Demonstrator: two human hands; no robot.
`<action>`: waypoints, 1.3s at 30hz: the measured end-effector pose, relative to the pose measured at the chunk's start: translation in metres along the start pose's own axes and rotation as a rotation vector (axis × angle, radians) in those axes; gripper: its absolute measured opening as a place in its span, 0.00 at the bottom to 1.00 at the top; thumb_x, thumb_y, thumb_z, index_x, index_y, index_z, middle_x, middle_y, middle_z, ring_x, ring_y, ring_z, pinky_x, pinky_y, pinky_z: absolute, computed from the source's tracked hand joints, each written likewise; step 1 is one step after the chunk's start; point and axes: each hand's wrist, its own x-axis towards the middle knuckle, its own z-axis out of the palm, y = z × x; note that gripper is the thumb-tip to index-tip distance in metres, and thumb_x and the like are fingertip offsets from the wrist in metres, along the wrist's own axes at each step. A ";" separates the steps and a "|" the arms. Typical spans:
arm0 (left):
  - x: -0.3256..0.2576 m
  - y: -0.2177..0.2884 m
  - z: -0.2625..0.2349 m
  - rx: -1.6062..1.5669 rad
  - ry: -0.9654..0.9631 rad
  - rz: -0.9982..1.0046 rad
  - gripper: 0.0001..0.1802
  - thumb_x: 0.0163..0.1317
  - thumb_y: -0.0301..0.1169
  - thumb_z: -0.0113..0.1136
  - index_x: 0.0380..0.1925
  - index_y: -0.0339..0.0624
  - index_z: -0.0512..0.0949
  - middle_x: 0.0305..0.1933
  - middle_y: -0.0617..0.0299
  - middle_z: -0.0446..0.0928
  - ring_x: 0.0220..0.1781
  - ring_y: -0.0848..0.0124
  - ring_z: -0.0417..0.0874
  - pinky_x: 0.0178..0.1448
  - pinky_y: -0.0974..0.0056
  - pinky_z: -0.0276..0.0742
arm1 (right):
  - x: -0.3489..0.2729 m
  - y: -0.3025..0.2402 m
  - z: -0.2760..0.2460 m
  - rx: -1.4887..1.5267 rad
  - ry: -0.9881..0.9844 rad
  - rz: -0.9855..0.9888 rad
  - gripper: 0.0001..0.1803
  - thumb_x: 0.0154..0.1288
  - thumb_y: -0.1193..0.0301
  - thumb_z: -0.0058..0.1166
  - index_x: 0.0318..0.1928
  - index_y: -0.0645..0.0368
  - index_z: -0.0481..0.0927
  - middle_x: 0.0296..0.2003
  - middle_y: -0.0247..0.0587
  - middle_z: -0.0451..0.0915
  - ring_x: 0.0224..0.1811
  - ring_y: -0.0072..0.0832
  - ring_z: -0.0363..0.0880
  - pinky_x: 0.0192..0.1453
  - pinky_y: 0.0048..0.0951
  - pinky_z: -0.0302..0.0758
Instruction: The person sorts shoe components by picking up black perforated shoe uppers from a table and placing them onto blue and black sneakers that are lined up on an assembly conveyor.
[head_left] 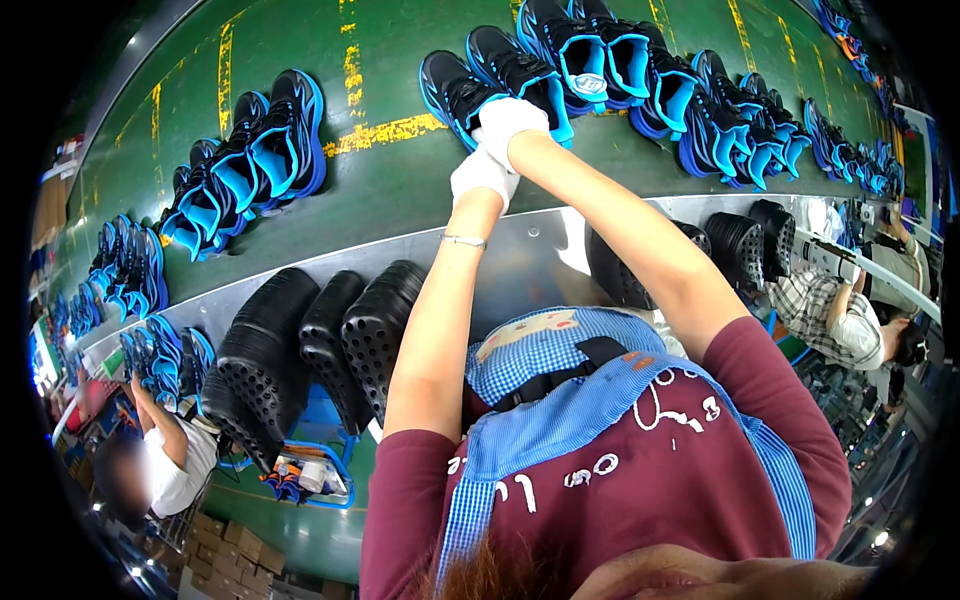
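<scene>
1. Head view: the left hand (484, 182) and the right hand (513, 122), in white gloves, are meeting at the near end of a black-and-blue shoe (447, 88), which is lying just beyond the fingers.
2. The fingers are overlapping here, so I cannot make out whether they are clamping the shoe.
3. Left of the fingers, well apart, a shoe cluster (287, 135) is resting on the green surface (385, 192).
4. Nearer the body, black perforated forms (385, 325) are standing.

Black-and-blue shoes (455, 92), green surface (385, 185) (yellow stripes (385, 134)), maroon shirt (660, 500), blue-checked apron (510, 372)
</scene>
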 end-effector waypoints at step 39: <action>-0.058 -0.021 -0.020 0.562 0.802 0.064 0.28 0.54 0.38 0.63 0.58 0.49 0.75 0.59 0.44 0.72 0.55 0.48 0.75 0.59 0.51 0.73 | -0.396 0.445 -0.011 0.098 0.822 0.617 0.17 0.58 0.61 0.56 0.45 0.54 0.79 0.41 0.49 0.81 0.47 0.45 0.78 0.53 0.41 0.74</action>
